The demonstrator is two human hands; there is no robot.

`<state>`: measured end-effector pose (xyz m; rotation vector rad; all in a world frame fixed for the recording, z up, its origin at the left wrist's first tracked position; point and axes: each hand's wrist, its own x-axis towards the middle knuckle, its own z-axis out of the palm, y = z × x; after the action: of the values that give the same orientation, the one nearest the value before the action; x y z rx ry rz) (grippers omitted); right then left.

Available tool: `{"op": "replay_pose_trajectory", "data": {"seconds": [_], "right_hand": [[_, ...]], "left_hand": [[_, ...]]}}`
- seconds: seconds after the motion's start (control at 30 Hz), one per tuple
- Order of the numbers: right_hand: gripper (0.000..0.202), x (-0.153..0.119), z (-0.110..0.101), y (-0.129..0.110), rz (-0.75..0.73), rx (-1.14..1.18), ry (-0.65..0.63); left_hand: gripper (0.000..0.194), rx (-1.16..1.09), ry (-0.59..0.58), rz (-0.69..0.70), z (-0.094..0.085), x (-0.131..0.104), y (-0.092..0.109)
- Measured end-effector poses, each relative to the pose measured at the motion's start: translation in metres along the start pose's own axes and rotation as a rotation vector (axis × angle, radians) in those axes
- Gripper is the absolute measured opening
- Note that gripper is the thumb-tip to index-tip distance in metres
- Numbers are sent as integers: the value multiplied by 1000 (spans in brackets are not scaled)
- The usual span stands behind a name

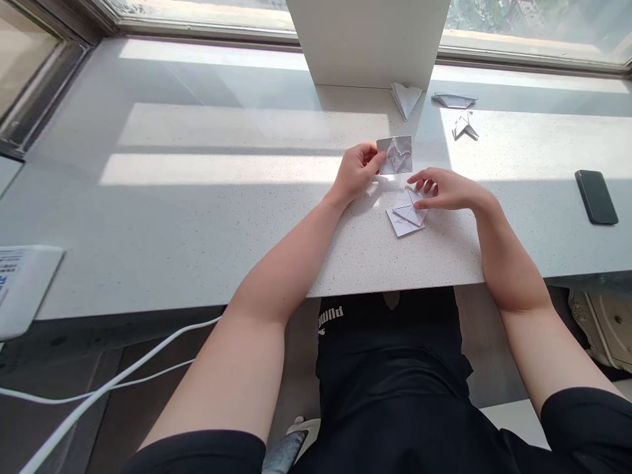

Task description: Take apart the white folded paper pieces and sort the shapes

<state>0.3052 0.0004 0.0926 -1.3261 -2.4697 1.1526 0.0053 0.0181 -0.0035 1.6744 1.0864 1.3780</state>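
Between its thumb and fingers, my left hand [359,168] grips a creased white folded paper [397,155], raised slightly over the counter. Below and right of it, my right hand [441,189] hovers at a small pile of folded papers, fingers apart and thumb at the pile's upper right side. The pile has a folded paper with triangular flaps [411,209] on top of a squarish folded paper [402,226]. Whether the right thumb touches the pile is hard to tell.
On the white speckled counter [222,217], a folded paper triangle [406,100] lies by a white panel [370,43]. Further right are a flat folded paper [454,101], a pointed paper shape [465,127] and a dark phone [596,197]. A white device [29,286] sits far left.
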Motion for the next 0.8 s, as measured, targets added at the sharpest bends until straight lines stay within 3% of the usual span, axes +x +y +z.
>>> {"op": "replay_pose_trajectory", "data": {"seconds": [0.17, 0.5, 0.8], "right_hand": [[73, 1, 3, -6, -5, -84, -52], [49, 6, 8, 1, 7, 11, 57], [46, 8, 4, 2, 1, 271, 24]], "left_hand": [[68, 10, 4, -21, -1, -1, 1], [70, 23, 5, -78, -3, -2, 8], [69, 36, -15, -45, -5, -4, 1]]}}
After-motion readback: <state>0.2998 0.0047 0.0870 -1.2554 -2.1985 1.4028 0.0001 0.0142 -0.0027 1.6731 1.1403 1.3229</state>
